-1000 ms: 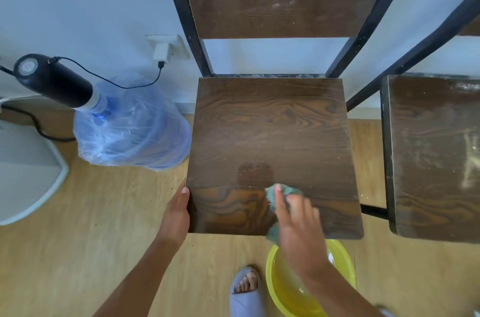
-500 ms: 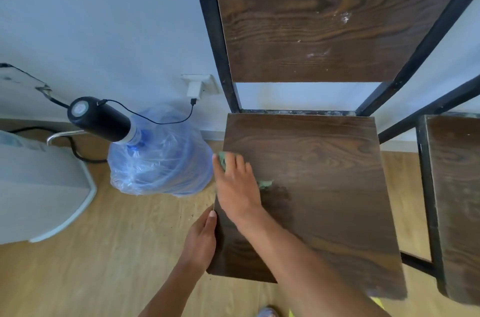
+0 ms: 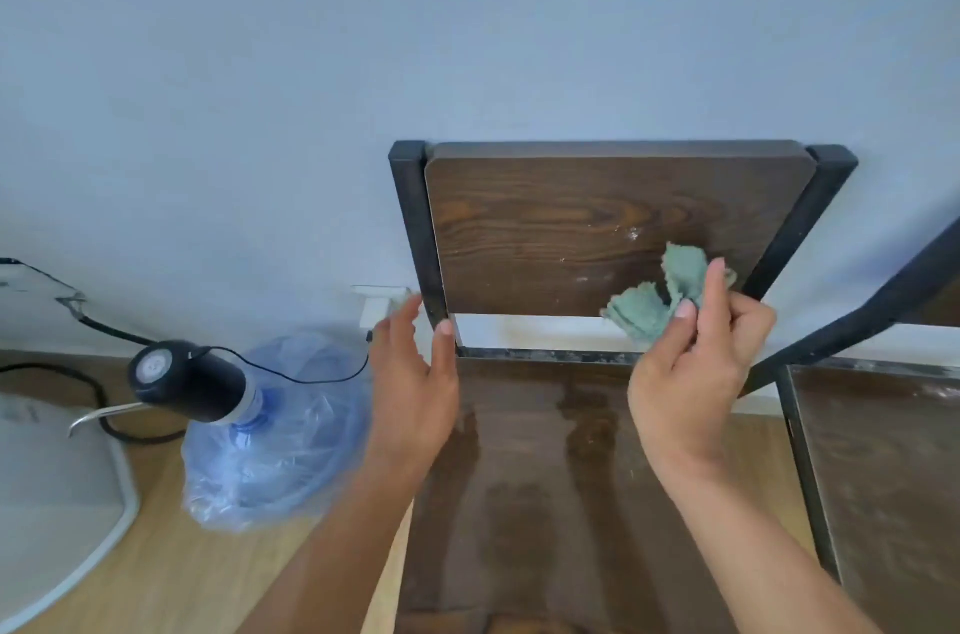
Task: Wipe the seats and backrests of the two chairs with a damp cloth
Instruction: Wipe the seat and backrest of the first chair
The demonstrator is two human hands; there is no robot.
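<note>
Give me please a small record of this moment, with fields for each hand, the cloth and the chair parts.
left hand: open, empty, beside the backrest's left post
right hand: holds the cloth
cloth: green, bunched, at backrest's lower right
backrest: white specks visible
seat: wet streaks
second chair: at right, dusty seat

a pale blue-grey wall (image 3: 467,36) filled the upper frame; light wood floor (image 3: 156,571) lay lower left, with a plastic-wrapped water jug (image 3: 280,436) beside a wall socket (image 3: 382,303).
</note>
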